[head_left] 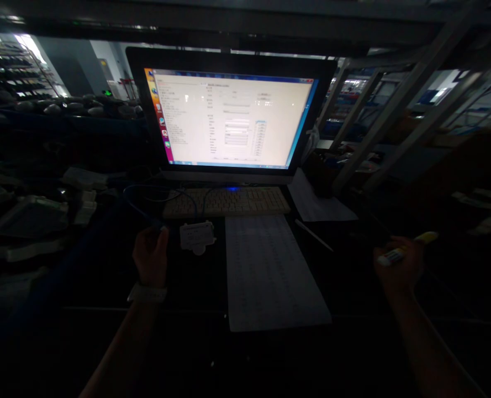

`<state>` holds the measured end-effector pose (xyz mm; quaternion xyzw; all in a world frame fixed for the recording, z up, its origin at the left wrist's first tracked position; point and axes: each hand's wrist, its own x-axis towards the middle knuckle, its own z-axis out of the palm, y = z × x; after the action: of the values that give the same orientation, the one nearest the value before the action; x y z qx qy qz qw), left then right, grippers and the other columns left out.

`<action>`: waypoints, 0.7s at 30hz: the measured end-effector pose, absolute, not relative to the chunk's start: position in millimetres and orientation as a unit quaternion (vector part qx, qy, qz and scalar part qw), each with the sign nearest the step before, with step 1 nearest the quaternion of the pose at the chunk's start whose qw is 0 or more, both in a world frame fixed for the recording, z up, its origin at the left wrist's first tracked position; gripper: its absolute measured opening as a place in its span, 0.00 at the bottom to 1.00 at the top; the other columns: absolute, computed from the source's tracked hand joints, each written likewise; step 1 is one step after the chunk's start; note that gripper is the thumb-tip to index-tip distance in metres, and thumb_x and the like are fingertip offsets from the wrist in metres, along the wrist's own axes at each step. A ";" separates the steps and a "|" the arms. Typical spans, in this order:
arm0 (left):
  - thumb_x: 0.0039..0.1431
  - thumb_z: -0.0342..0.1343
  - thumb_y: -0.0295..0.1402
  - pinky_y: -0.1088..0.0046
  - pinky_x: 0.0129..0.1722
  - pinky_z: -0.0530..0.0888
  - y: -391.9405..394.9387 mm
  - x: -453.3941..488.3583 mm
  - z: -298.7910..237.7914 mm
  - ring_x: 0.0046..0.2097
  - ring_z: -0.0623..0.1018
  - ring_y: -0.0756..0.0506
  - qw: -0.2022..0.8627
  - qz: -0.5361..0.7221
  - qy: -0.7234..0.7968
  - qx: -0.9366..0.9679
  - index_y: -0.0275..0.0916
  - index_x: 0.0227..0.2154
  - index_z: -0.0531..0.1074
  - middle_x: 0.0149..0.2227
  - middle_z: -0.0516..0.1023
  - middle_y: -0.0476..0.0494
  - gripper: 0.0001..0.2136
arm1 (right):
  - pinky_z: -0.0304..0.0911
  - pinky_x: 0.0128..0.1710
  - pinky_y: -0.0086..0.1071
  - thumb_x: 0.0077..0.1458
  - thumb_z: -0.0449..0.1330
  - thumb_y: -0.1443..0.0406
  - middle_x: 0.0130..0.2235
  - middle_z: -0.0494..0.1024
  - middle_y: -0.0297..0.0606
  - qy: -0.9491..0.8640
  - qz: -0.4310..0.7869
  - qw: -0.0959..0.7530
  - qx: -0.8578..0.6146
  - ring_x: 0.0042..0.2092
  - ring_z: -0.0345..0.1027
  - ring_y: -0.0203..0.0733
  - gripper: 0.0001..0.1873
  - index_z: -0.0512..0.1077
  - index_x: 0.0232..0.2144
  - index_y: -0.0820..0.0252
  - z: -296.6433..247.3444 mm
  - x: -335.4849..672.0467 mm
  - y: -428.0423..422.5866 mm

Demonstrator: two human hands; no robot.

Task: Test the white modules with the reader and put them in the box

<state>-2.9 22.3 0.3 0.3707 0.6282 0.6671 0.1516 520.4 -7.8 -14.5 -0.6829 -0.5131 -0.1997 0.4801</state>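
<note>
Keyboard [245,202] edging your far side, paper [272,271] lying midway, left hand [151,257] pinching blue cable [134,207], right hand [400,271] gripping yellow tube [428,237]

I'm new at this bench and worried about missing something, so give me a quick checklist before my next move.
1. Monitor lit: ok, a window is showing.
2. Blue cable in hand: ok, left hand pinches it.
3. Right hand free: not ok, it grips a yellow-and-white tube.
4. Keyboard uncovered: not ok, cable crosses its left part.
5. Printed sheet unobstructed: ok, nothing lies on it.
6. Label on white module readable: cannot tell, too dim and small.
</note>
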 end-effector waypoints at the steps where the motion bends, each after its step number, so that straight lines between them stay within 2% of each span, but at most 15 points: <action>1: 0.40 0.62 0.49 0.69 0.34 0.71 22.5 -2.7 0.5 0.34 0.74 0.46 0.156 0.669 0.628 0.366 0.37 0.34 0.70 0.32 0.74 0.46 0.22 | 0.62 0.41 0.44 0.36 0.57 0.59 0.31 0.66 0.33 -0.512 -0.198 0.478 -0.685 0.32 0.63 0.44 0.18 0.62 0.34 0.55 -15.1 521.0 -7.6; 12: 0.38 0.62 0.48 0.68 0.35 0.71 24.4 -4.1 -2.1 0.34 0.74 0.47 0.158 0.678 0.622 0.359 0.37 0.33 0.70 0.31 0.74 0.46 0.22 | 0.63 0.42 0.46 0.37 0.57 0.58 0.30 0.65 0.34 -0.495 -0.210 0.473 -0.698 0.33 0.63 0.45 0.19 0.63 0.35 0.56 -15.5 519.4 -7.9; 21: 0.40 0.62 0.49 0.69 0.34 0.71 23.9 -3.9 -4.1 0.34 0.74 0.47 0.147 0.678 0.620 0.367 0.37 0.33 0.70 0.31 0.74 0.46 0.22 | 0.61 0.44 0.45 0.36 0.57 0.61 0.30 0.66 0.35 -0.518 -0.208 0.479 -0.678 0.35 0.64 0.47 0.17 0.61 0.33 0.55 -10.4 515.5 -7.0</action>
<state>-3.9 23.9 -4.1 0.3669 0.6197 0.6780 0.1471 515.5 -7.0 -10.4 -0.6775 -0.5176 -0.2078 0.4795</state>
